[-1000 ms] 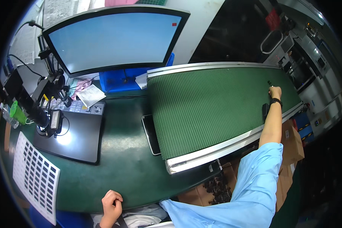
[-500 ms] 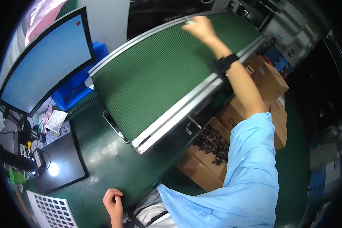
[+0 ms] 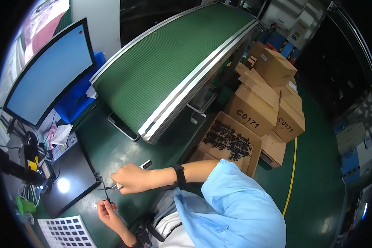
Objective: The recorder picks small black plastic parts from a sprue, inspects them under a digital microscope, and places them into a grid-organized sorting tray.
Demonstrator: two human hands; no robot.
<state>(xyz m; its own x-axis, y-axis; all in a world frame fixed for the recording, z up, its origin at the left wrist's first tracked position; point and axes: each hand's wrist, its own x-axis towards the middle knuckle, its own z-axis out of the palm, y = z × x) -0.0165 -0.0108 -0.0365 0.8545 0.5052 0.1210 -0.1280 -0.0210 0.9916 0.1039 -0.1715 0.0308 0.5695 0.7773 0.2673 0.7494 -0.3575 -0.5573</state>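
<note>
My right hand (image 3: 133,178) is closed around a slim tool (image 3: 146,164). A pale end with a dark patch shows beyond the knuckles, and thin dark points stick out towards my left hand; the palm hides the middle, so I cannot tell its kind. Just below, my left hand (image 3: 106,211) pinches a thin black part (image 3: 106,195) between thumb and fingertips. The tool's dark points meet or cross this part. A few small black pieces (image 3: 97,177) lie at the edge of a dark flat panel (image 3: 72,182), just beyond both hands.
A green ribbed conveyor belt (image 3: 165,62) runs away beyond the green table (image 3: 120,153). At the left stand a monitor (image 3: 49,74), a blue bin (image 3: 72,101) and a lit lamp. Cardboard boxes (image 3: 252,109) are stacked right; an open one holds black parts (image 3: 227,142). A printed sheet (image 3: 66,231) lies near left.
My right hand has come back from above the conveyor to the table and now grips the slim tool. My left hand, curled before, pinches a black part. The view has shifted.
</note>
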